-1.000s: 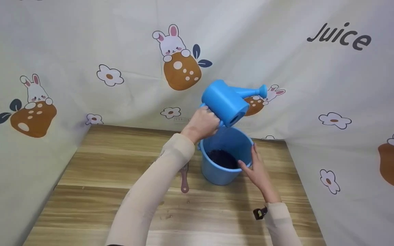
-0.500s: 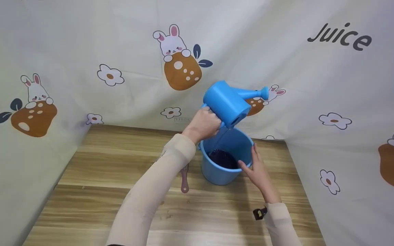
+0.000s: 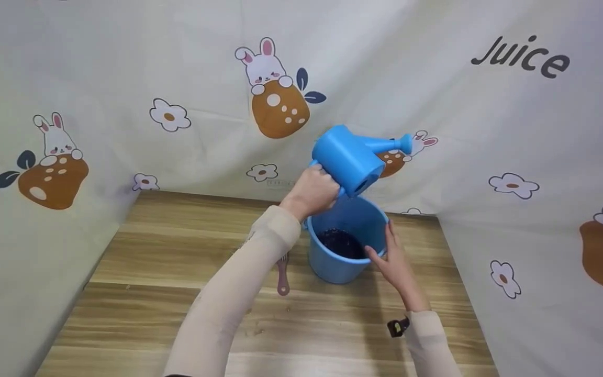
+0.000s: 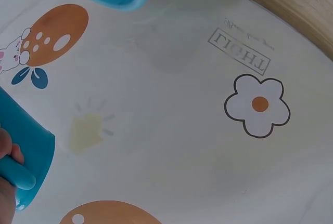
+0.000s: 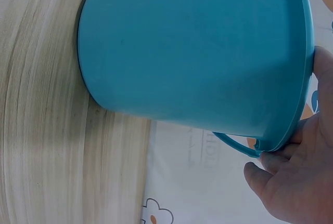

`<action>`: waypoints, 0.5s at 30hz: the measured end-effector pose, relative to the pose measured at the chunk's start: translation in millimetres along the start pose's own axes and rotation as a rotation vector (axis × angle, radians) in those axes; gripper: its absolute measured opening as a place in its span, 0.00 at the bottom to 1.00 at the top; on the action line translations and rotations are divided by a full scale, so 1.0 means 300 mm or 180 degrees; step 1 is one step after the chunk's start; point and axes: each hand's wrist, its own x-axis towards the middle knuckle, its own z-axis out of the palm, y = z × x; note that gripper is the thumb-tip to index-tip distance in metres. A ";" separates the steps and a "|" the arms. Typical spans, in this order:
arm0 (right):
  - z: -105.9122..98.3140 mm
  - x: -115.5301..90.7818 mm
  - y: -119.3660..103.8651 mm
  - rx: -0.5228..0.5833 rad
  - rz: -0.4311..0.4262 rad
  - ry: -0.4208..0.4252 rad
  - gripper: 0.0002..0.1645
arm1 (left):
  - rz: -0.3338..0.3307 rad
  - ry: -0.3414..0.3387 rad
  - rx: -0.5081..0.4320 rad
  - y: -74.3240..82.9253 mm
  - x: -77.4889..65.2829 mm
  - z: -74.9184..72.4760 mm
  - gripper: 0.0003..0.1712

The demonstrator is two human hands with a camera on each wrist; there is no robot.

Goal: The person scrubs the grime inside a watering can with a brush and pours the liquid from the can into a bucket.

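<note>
My left hand (image 3: 313, 192) grips the handle of a blue watering can (image 3: 346, 157). The can is tipped over a blue bucket (image 3: 335, 269), its top opening facing down and its spout pointing right. Dark-looking liquid (image 3: 341, 243) with small bubbles on its surface lies in the bottom of the bucket. With thumb and fingers at the rim, my right hand (image 3: 391, 259) holds the bucket on its right side. In the right wrist view the bucket (image 5: 192, 52) stands on the wooden table, and a thin blue bail hangs near the right hand (image 5: 302, 177).
A small fork-like tool with a pinkish handle (image 3: 282, 280) lies on the table (image 3: 149, 251) left of the bucket, partly hidden by the left arm. Small wet spots (image 3: 257, 331) mark the tabletop. Printed cloth (image 3: 202, 152) walls off the back and both sides.
The watering can and left hand have shifted very slightly right. A stream seen falling from the can half a second ago hardly shows now. The right hand and bucket keep their place.
</note>
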 end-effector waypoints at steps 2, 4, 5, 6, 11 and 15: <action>-0.001 -0.001 0.000 0.0004 -0.0003 0.0011 0.53 | -0.0004 -0.0008 -0.0028 0.001 0.001 0.002 0.20; -0.002 -0.003 0.000 0.0006 -0.0015 0.0027 0.54 | -0.0004 -0.0019 -0.0059 0.002 0.001 0.004 0.20; -0.002 -0.004 0.000 -0.0001 -0.0023 0.0036 0.54 | -0.0003 -0.0026 -0.0074 0.003 0.001 0.004 0.20; -0.002 -0.005 -0.001 -0.0004 -0.0026 0.0045 0.54 | -0.0002 -0.0032 -0.0093 0.004 0.001 0.005 0.19; 0.001 -0.004 0.001 -0.0020 -0.0005 0.0051 0.53 | 0.0004 -0.0084 -0.0127 0.006 0.003 0.001 0.20; -0.001 -0.002 0.001 -0.0016 0.0038 0.0020 0.53 | 0.0007 -0.0145 -0.0150 0.009 0.004 -0.001 0.20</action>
